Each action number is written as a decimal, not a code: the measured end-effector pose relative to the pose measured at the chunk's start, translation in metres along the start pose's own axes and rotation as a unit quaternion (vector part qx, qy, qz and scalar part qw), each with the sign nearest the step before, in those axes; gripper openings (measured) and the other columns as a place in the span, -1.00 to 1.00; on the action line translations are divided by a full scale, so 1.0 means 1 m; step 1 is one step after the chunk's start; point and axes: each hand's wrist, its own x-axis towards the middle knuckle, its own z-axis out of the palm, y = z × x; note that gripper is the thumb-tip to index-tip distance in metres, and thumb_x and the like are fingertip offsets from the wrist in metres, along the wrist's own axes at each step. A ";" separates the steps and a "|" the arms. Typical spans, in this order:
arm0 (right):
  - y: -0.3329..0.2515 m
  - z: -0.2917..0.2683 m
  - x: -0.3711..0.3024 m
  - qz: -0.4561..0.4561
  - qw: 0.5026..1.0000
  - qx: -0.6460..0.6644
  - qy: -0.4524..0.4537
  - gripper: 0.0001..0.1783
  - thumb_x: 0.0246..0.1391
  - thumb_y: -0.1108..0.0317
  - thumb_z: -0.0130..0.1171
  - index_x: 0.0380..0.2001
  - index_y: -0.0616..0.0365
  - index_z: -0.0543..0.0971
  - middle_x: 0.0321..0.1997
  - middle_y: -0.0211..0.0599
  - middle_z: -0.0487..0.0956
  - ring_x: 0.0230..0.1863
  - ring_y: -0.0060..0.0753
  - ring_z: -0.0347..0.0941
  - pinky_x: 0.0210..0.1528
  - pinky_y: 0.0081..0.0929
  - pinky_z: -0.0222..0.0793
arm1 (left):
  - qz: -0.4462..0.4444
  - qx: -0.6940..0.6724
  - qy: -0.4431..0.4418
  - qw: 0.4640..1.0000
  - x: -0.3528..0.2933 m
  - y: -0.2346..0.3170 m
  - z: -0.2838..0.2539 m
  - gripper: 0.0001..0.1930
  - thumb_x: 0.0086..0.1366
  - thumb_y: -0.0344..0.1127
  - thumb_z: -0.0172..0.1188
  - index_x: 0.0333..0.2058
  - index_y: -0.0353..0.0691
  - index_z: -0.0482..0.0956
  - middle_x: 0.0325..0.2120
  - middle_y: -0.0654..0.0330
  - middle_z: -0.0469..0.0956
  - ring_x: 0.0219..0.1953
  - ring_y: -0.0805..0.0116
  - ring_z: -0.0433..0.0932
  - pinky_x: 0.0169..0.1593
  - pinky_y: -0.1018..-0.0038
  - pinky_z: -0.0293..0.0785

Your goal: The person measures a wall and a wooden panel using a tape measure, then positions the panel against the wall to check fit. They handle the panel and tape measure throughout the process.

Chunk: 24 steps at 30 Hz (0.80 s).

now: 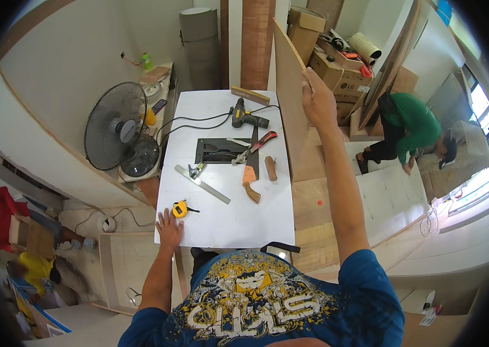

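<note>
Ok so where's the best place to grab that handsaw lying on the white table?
Probably by its wooden handle, the end nearest the person. The handsaw lies flat with its blade pointing away toward the drill, so come from above at the near end. The left hand rests closest, by the yellow tape measure.

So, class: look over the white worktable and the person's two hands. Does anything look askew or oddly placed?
Yes. The plywood panel stands on edge beside the white worktable, steadied only by the right hand at its top. The left hand rests flat on the table beside the yellow tape measure. The tools lie scattered.
</note>
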 end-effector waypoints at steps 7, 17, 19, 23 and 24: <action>0.023 -0.018 0.000 0.010 0.999 0.015 0.034 -0.63 0.19 0.37 0.03 0.07 0.11 0.48 0.13 -0.06 0.50 0.09 0.02 0.45 0.08 -0.25 0.39 | -0.026 -0.023 -0.030 0.999 0.000 0.010 -0.011 -0.29 0.28 0.04 0.03 0.31 -0.19 0.15 0.39 0.05 -0.05 0.42 -0.13 -0.19 0.35 -0.20 -0.24; 0.112 -0.092 -0.001 0.035 0.998 -0.026 0.046 -0.61 0.27 0.24 0.00 0.09 0.17 0.52 0.04 -0.06 0.57 0.12 -0.27 0.47 0.18 -0.40 0.29 | -0.018 0.024 0.019 0.999 0.000 -0.004 0.009 -0.31 0.30 0.05 0.00 0.31 -0.16 0.16 0.39 0.05 -0.04 0.42 -0.10 -0.17 0.35 -0.18 -0.23; 0.125 -0.110 -0.004 0.075 0.996 -0.012 0.049 -0.60 0.27 0.24 0.01 0.07 0.23 0.52 0.05 -0.13 0.58 0.14 -0.29 0.45 0.20 -0.41 0.26 | -0.012 0.039 0.027 0.999 0.004 0.004 0.006 -0.31 0.30 0.05 -0.01 0.31 -0.18 0.16 0.39 0.05 -0.03 0.42 -0.10 -0.17 0.36 -0.17 -0.23; 0.152 -0.119 -0.007 0.065 0.997 -0.009 0.039 -0.61 0.26 0.25 0.03 0.07 0.20 0.53 0.05 -0.16 0.58 0.13 -0.33 0.45 0.20 -0.43 0.25 | -0.034 0.055 0.023 0.998 0.001 0.006 -0.008 -0.31 0.30 0.04 -0.03 0.31 -0.20 0.15 0.38 0.06 -0.01 0.43 -0.08 -0.17 0.37 -0.14 -0.22; 0.167 -0.124 -0.005 0.051 0.998 -0.013 0.037 -0.62 0.26 0.26 0.03 0.06 0.20 0.54 0.05 -0.16 0.58 0.13 -0.35 0.45 0.20 -0.43 0.25 | -0.036 0.047 0.016 0.998 0.003 0.017 -0.008 -0.31 0.30 0.04 -0.03 0.31 -0.21 0.16 0.38 0.07 -0.01 0.43 -0.07 -0.16 0.37 -0.13 -0.22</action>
